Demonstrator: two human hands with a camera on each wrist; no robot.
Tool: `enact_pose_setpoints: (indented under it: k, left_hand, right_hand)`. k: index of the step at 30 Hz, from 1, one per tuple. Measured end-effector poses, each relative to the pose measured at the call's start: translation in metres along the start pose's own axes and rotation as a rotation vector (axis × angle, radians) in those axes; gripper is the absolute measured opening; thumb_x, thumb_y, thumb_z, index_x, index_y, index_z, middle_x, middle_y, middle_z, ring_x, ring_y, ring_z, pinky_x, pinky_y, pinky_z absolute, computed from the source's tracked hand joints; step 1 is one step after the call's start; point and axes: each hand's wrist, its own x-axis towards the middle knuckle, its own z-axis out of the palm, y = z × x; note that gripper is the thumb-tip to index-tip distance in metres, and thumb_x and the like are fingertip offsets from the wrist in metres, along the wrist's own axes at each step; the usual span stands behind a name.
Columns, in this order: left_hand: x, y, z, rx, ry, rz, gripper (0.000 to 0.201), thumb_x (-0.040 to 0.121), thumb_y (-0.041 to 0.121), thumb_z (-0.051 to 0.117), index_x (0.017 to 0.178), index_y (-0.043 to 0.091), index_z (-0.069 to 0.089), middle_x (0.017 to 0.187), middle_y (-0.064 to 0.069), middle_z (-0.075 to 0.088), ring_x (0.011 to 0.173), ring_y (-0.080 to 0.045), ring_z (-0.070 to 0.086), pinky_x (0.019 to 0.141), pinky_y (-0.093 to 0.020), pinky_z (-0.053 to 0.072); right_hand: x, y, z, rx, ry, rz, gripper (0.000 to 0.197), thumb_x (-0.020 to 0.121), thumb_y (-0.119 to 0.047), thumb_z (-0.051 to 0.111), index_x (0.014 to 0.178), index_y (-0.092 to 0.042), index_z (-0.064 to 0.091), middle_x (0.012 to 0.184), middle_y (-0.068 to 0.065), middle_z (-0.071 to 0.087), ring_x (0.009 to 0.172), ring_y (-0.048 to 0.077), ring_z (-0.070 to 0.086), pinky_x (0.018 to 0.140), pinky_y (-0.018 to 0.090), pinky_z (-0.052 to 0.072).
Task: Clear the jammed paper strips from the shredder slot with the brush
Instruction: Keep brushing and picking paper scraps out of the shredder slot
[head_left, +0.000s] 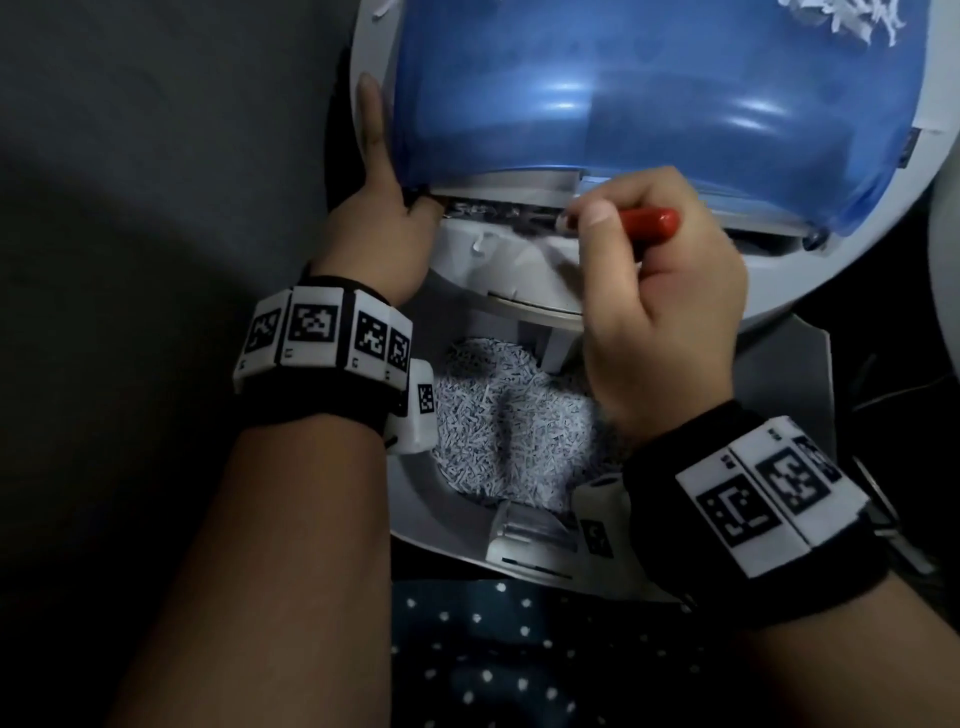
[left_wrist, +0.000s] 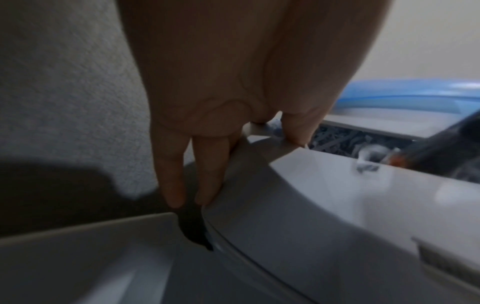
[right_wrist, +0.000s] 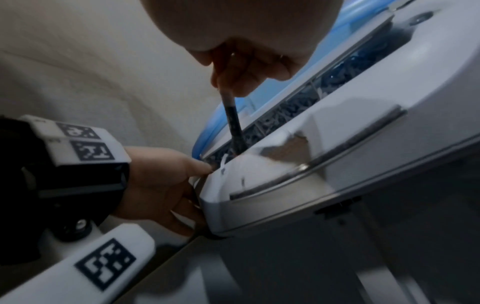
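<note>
head view: the right hand (head_left: 660, 291) pinches the red-handled brush (head_left: 649, 222) between thumb and curled fingers, pen-fashion, with the handle's end sticking out beyond the knuckles and the bristle end pointing away from the thumb into the shredder slot (head_left: 498, 212). the left hand (head_left: 384, 208) lies with straight fingers along the side of the shredder head (head_left: 519, 270), thumb hooked at the slot's near end, holding nothing but bracing the body. below both wrists sits the bin of shredded paper (head_left: 509, 415); above the fingers is the blue cover (head_left: 597, 88).

left wrist view: the fingers (left_wrist: 207, 174) press flat on the grey edge of the head, thumb on the lip beside the slot. jammed paper strips (left_wrist: 335, 142) show just past the thumb, and the brush tip, blurred, is further along. keep this brace firm so the head does not rock under each stroke.

right wrist view: the dark brush shaft (right_wrist: 235, 125) drops from the fingertips steeply into the slot, its tip among the strips (right_wrist: 293, 105) close to the left thumb. a loose white strip (right_wrist: 223, 162) hangs over the lip there. to my judgement, short flicks drawn outward over the lip, toward the bin, will lift strips better than pushing deeper; work along the slot away from the bracing thumb, with light pressure.
</note>
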Motion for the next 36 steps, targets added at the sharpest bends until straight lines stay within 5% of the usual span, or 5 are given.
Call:
enact_pose_setpoints:
  k: [5, 10, 16, 21, 36]
  left_hand:
    - [-0.001, 0.002, -0.002, 0.003, -0.013, 0.016, 0.085, 0.101, 0.026, 0.045, 0.153, 0.036, -0.021, 0.132, -0.019, 0.06, 0.097, -0.035, 0.064, 0.086, -0.035, 0.047]
    - [-0.001, 0.0, -0.006, -0.05, -0.04, 0.01, 0.085, 0.103, 0.031, 0.046, 0.153, 0.036, -0.023, 0.148, -0.009, 0.049, 0.119, -0.032, 0.058, 0.089, -0.025, 0.036]
    - [0.0, -0.001, -0.008, -0.053, -0.056, 0.028, 0.087, 0.102, 0.035, 0.048, 0.153, 0.036, -0.023, 0.152, -0.002, 0.045, 0.126, -0.026, 0.054, 0.09, -0.02, 0.033]
    - [-0.003, -0.002, -0.011, -0.069, -0.085, 0.046, 0.09, 0.101, 0.032, 0.05, 0.152, 0.036, -0.024, 0.159, 0.01, 0.033, 0.13, -0.019, 0.05, 0.101, -0.021, 0.032]
    - [0.0, -0.004, -0.009, -0.039, -0.074, 0.077, 0.089, 0.102, 0.023, 0.049, 0.153, 0.033, -0.024, 0.161, 0.017, 0.022, 0.126, -0.012, 0.049, 0.092, -0.015, 0.031]
  right_hand:
    - [-0.006, 0.007, 0.014, -0.098, -0.237, -0.003, 0.026, 0.098, -0.024, 0.055, 0.118, -0.014, 0.069, 0.11, 0.002, 0.072, 0.102, 0.018, 0.063, 0.091, 0.028, 0.046]
    - [0.0, -0.002, 0.006, -0.001, -0.023, 0.004, 0.015, 0.092, -0.02, 0.055, 0.089, -0.014, 0.067, 0.083, -0.002, 0.068, 0.08, 0.015, 0.061, 0.073, 0.029, 0.044]
    - [-0.007, 0.006, 0.02, -0.093, -0.243, -0.031, 0.023, 0.097, -0.021, 0.056, 0.114, -0.014, 0.07, 0.105, 0.002, 0.071, 0.1, 0.018, 0.063, 0.09, 0.029, 0.047]
    - [0.0, -0.001, 0.015, -0.026, -0.038, -0.013, 0.013, 0.092, -0.019, 0.057, 0.092, -0.014, 0.069, 0.084, -0.004, 0.069, 0.082, 0.015, 0.061, 0.075, 0.032, 0.045]
    - [-0.005, -0.006, 0.022, 0.024, -0.208, -0.029, 0.018, 0.096, -0.021, 0.056, 0.105, -0.016, 0.071, 0.094, -0.002, 0.072, 0.089, 0.018, 0.067, 0.082, 0.038, 0.052]
